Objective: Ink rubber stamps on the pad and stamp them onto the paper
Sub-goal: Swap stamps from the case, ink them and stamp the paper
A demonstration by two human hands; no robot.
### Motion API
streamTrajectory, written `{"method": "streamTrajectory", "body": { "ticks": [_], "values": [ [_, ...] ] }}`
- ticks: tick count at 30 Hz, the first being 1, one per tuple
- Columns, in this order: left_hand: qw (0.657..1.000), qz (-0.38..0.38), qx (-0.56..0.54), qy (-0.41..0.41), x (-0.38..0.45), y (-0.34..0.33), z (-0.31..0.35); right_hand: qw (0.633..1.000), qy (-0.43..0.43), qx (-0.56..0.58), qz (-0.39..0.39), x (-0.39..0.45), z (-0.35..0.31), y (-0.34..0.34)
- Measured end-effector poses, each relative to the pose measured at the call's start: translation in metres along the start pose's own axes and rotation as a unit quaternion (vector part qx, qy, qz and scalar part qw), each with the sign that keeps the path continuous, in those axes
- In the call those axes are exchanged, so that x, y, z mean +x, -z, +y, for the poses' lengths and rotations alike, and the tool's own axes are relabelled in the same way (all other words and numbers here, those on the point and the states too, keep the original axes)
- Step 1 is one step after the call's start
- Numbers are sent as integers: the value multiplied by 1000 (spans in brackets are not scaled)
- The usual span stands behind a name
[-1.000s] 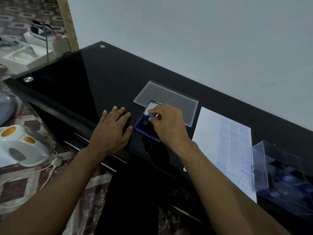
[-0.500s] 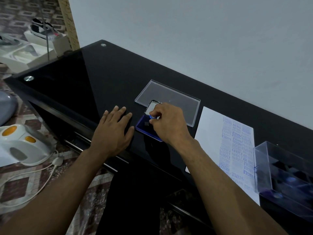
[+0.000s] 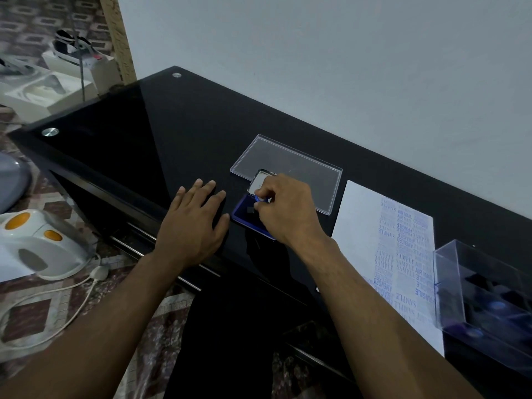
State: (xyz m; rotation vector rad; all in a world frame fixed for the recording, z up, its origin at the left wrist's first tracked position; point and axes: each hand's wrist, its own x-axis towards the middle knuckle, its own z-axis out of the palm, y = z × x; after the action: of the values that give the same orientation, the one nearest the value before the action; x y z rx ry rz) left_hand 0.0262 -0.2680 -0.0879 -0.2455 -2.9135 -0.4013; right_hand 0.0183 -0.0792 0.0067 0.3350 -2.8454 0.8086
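While the small blue stamp (image 3: 261,199) sits down on the blue ink pad (image 3: 244,215), the right hand (image 3: 285,208) pinches it from above with curled fingers, so most of its body is hidden and I cannot tell which way its long axis points. The paper (image 3: 359,226) lies to the right of the pad, on this hand's own side, with its long axis running from the wall toward the person. The left hand (image 3: 193,226) rests flat with straight fingers on the black table (image 3: 144,133), just beside the pad's left edge, and holds nothing.
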Motion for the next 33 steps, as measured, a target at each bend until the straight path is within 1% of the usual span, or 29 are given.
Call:
{"method": "streamTrajectory", "body": {
  "ticks": [11,19,23,27,33],
  "values": [
    [1000,-3,-1,4,0,1,1,999,-41,26,-19,4,0,4],
    [1000,-1,-3,0,-1,2,1,999,-42,25,-18,4,1,4],
    [1000,-14,-6,0,1,4,1,998,-43,54,7,-3,1,3],
    [999,-13,-50,-3,4,9,4,984,-95,141,55,-15,9,15],
    [993,13,-93,-67,12,22,57,985,-110,101,89,-39,36,50]
  ]
}}
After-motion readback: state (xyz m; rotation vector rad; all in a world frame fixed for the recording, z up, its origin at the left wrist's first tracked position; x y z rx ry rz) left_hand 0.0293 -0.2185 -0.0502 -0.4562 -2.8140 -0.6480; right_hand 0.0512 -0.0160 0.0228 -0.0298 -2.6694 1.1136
